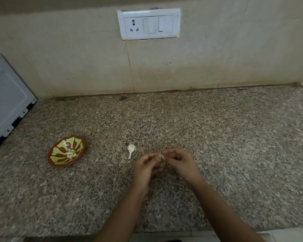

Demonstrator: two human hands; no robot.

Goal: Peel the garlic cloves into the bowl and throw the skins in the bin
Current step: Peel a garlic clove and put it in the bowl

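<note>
Counter (217, 137): speckled granite, meeting a beige tiled wall (77, 58) at the far side.
Clove (162, 156): a small white bit pinched between both hands over the near middle of the counter, mostly hidden by fingers.
Left hand (147, 165): fingers curled, thumb and fingertips gripping the clove.
Right hand (179, 163): fingers curled, tips pinching the same clove.
Garlic piece (131, 148): white with a thin tail, lying on the counter just left of the hands.
Bowl (77, 144): red-brown with green pattern, well left of the hands, holding peeled cloves (70, 154).
Switch plate (148, 23): white, on the far wall.
Appliance (7, 102): white panel, far left.
</note>
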